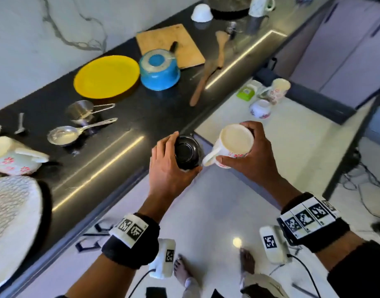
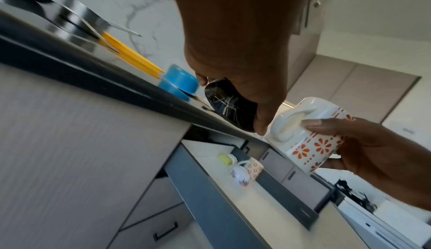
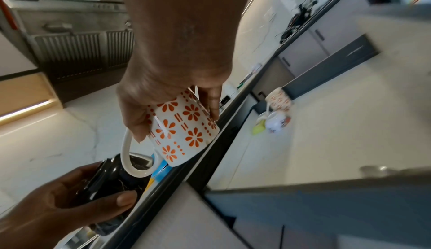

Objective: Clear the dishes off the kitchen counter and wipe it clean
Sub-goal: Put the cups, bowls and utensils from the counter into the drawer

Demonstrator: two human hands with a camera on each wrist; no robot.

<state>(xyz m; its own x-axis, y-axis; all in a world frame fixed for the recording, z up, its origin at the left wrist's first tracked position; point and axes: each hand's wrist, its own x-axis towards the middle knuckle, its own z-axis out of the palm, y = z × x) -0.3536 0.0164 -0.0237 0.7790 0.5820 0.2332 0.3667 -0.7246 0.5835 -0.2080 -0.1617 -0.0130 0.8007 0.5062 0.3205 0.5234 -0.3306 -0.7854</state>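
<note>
Over the front edge of the black counter [image 1: 124,117], my left hand [image 1: 186,152] grips a black cup [image 1: 184,145] turned bottom up. The left wrist view shows pale streaks on this black cup [image 2: 231,105] between thumb and fingers. Just to its right, my right hand [image 1: 233,143] holds a white mug [image 1: 236,138] with orange flowers, also bottom up, its handle toward the black cup. In the right wrist view the mug [image 3: 184,129] sits in my right hand's [image 3: 177,124] curled fingers. Both are above an open drawer [image 1: 303,136].
On the counter lie a yellow plate [image 1: 106,76], an upturned blue pot [image 1: 160,69], a cutting board [image 1: 169,45], wooden spatulas [image 1: 203,82], two small steel pans [image 1: 79,110] and a flowered dish [image 1: 15,158]. The drawer holds a flowered mug [image 1: 277,90], a small cup [image 1: 261,108] and a green box [image 1: 246,92].
</note>
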